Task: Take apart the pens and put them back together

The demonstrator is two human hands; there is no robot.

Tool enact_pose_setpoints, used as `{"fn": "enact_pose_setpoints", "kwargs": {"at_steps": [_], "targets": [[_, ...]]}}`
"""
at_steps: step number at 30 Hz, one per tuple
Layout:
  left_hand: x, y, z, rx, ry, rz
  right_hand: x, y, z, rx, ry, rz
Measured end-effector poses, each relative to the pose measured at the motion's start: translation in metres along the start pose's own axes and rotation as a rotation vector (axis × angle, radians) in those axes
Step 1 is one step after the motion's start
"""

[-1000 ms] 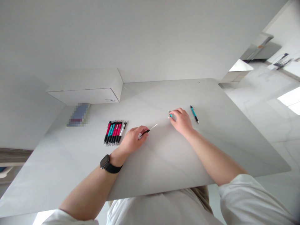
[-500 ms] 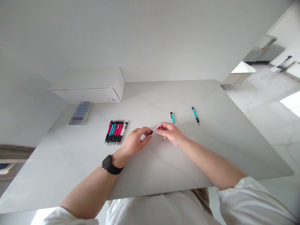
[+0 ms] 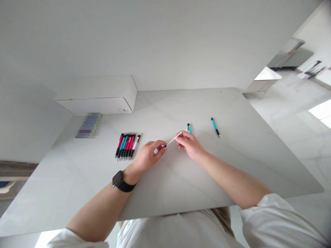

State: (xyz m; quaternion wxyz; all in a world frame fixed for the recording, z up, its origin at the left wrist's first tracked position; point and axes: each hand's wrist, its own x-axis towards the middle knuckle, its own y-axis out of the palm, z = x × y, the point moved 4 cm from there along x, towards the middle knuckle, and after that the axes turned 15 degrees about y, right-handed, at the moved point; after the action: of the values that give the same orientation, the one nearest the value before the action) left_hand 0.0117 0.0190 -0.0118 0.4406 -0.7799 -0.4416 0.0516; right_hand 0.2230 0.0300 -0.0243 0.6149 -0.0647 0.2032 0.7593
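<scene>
My left hand (image 3: 149, 155) is closed, pinching the small black lower part of a pen (image 3: 164, 146), mostly hidden by the fingers. From that part a thin white pen refill (image 3: 172, 140) slants up to the right. My right hand (image 3: 190, 144) pinches the refill near its far end between thumb and fingers. Just beyond the right fingers lies a teal upper pen barrel with a black clip (image 3: 189, 128), partly covered by the hand. A small whitish piece beside it is too small to name.
Left of my hands several red, teal and white pens (image 3: 126, 146) lie side by side. A whole teal pen (image 3: 215, 127) rests to the right. At the back left are a white box (image 3: 100, 105) and a blurred flat booklet-like item (image 3: 88, 125). A wall borders the table's back.
My right hand has shifted slightly up and away from the left. More of the white refill shows outside the black part, while the left hand stays almost in place.
</scene>
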Motion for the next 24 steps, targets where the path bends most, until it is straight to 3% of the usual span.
{"fn": "enact_pose_setpoints", "kwargs": {"at_steps": [16, 20, 24], "targets": [[0.001, -0.003, 0.002, 0.033, -0.003, -0.031, 0.002, -0.013, 0.011, 0.111, -0.036, -0.099], [-0.001, -0.002, 0.004, 0.031, -0.009, -0.035, 0.006, -0.042, 0.035, 0.050, -0.061, -0.170], [-0.001, -0.001, 0.005, 0.028, -0.009, -0.028, 0.024, -0.082, 0.063, -0.222, 0.009, -0.273]]}}
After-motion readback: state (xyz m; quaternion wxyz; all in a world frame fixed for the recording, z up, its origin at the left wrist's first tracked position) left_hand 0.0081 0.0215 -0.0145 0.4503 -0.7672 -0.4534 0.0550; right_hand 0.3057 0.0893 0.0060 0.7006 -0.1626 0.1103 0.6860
